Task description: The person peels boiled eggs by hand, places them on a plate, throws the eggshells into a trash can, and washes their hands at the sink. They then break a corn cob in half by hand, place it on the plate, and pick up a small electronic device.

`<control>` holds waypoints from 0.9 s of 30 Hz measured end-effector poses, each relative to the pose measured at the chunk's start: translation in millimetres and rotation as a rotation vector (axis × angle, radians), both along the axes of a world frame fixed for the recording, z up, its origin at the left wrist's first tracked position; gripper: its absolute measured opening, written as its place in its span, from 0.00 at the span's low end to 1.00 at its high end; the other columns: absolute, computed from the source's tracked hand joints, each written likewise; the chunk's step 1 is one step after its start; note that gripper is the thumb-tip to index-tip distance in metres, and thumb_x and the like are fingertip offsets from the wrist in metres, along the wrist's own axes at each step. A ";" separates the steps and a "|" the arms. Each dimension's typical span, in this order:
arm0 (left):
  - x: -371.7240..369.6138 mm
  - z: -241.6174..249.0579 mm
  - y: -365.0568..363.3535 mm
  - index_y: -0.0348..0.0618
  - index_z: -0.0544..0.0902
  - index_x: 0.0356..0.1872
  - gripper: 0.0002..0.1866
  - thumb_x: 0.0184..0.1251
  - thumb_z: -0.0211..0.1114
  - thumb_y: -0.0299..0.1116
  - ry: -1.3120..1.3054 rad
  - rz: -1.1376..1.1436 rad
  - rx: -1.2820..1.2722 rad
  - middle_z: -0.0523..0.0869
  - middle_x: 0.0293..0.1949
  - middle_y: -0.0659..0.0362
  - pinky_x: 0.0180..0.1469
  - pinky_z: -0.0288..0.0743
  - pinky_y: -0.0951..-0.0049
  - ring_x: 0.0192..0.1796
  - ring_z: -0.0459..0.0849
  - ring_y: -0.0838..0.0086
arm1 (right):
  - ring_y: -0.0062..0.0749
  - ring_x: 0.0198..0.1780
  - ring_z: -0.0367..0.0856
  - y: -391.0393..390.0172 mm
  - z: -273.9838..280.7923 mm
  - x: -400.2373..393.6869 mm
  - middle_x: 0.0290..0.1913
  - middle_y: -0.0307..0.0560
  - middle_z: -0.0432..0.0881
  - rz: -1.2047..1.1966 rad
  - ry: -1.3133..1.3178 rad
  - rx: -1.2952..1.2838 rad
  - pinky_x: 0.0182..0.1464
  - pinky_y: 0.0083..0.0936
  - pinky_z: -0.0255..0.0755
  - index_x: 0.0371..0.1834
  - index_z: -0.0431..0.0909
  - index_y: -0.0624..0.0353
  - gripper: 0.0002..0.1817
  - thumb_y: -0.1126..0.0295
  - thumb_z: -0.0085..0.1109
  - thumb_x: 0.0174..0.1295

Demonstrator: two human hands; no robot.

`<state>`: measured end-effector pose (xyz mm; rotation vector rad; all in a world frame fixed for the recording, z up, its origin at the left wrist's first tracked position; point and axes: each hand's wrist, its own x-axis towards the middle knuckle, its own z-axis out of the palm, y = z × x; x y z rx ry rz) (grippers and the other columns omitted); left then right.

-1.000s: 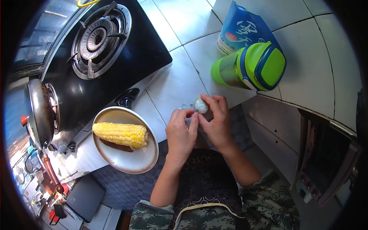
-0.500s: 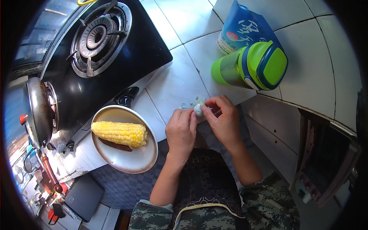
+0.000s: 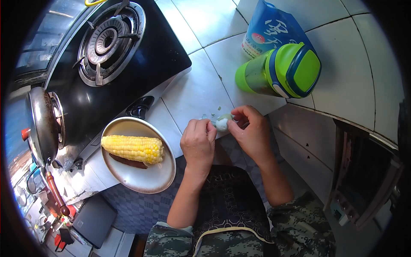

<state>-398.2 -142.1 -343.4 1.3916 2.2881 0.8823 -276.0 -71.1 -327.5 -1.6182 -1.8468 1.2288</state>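
Right hand [image 3: 251,130] pinching egg [image 3: 221,124], left hand [image 3: 198,141] narrowed alongside, near counter edge [image 3: 275,106]; room across tile [image 3: 195,83].

The person wears green-grey camouflage sleeves [image 3: 299,225] and a dark apron [image 3: 229,199] with brownish geometric print, lettering, pale yellow edging [image 3: 231,228].

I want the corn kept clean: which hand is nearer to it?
Left: the left hand is to the right of the corn; the right hand is farther right, touching the egg.
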 end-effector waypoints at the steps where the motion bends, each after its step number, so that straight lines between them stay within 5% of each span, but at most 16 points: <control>1: -0.3 -0.3 0.1 0.38 0.83 0.32 0.04 0.56 0.67 0.25 0.010 0.023 -0.009 0.82 0.29 0.53 0.33 0.76 0.65 0.30 0.83 0.61 | 0.32 0.29 0.80 -0.1 0.0 0.3 0.30 0.44 0.81 -0.001 0.000 0.000 0.34 0.27 0.74 0.35 0.79 0.60 0.11 0.73 0.68 0.48; 11: 2.2 5.8 -3.4 0.38 0.82 0.34 0.04 0.59 0.66 0.26 -0.076 0.121 0.017 0.81 0.29 0.55 0.31 0.74 0.68 0.27 0.81 0.64 | 0.31 0.29 0.80 4.0 3.2 4.1 0.33 0.45 0.80 0.063 0.033 -0.048 0.34 0.26 0.75 0.38 0.80 0.60 0.12 0.74 0.67 0.49; 27: 3.1 14.0 -5.6 0.41 0.78 0.37 0.08 0.58 0.66 0.23 -0.049 -0.172 -0.015 0.78 0.34 0.54 0.33 0.75 0.63 0.33 0.81 0.59 | 0.34 0.30 0.81 3.5 1.6 -1.3 0.33 0.46 0.82 0.072 0.042 -0.062 0.34 0.28 0.75 0.36 0.80 0.61 0.09 0.74 0.65 0.50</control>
